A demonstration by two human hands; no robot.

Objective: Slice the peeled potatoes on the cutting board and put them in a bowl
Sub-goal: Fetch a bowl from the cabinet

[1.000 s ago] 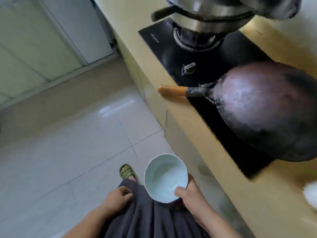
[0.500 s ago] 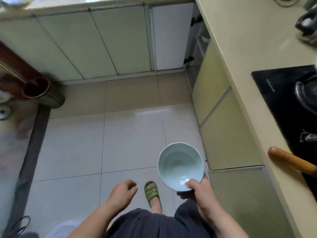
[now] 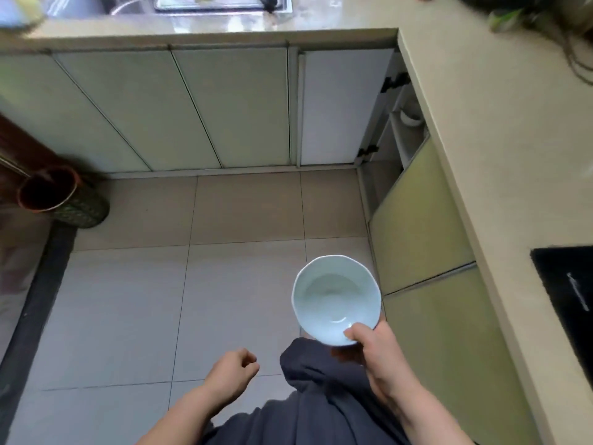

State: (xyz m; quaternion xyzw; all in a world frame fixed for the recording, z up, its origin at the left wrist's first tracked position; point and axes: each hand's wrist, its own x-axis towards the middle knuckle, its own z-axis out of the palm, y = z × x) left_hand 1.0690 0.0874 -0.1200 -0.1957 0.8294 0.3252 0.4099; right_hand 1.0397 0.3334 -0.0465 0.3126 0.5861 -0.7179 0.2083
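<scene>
A pale blue-green bowl (image 3: 333, 297) shows a plain glazed inside. Grey-beige floor tiles (image 3: 128, 316) run in a grid of thin dark joints. Pale green cabinet doors (image 3: 224, 107) sit beside one white door (image 3: 337, 107) and yellow-green ones (image 3: 417, 220). The desk (image 3: 497, 139) is beige, the hob (image 3: 571, 284) black, the trousers (image 3: 321, 396) dark grey.
</scene>
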